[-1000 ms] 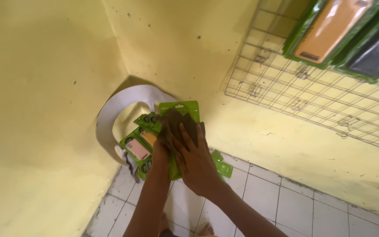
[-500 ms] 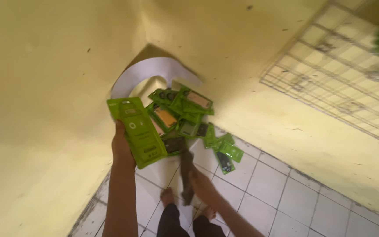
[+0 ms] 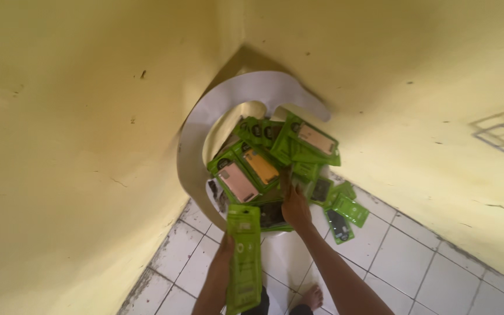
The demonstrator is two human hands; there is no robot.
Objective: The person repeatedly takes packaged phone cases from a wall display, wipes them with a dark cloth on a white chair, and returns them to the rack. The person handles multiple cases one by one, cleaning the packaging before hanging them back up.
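White curved panel (image 3: 205, 125), propped in the wall corner, backs the heap of green packets (image 3: 275, 154). Left hand (image 3: 227, 245) now grips one long green packet (image 3: 244, 259), lifted clear. Right hand (image 3: 296, 207), fingers loosely spread, has dropped onto the heap's near edge.

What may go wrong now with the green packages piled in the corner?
The pile of green packages leans loosely against the white curved board; the right hand pressing into it may make some slide down. A few loose packages lie on the tiled floor near the bare foot, so stepping on them seems possible.
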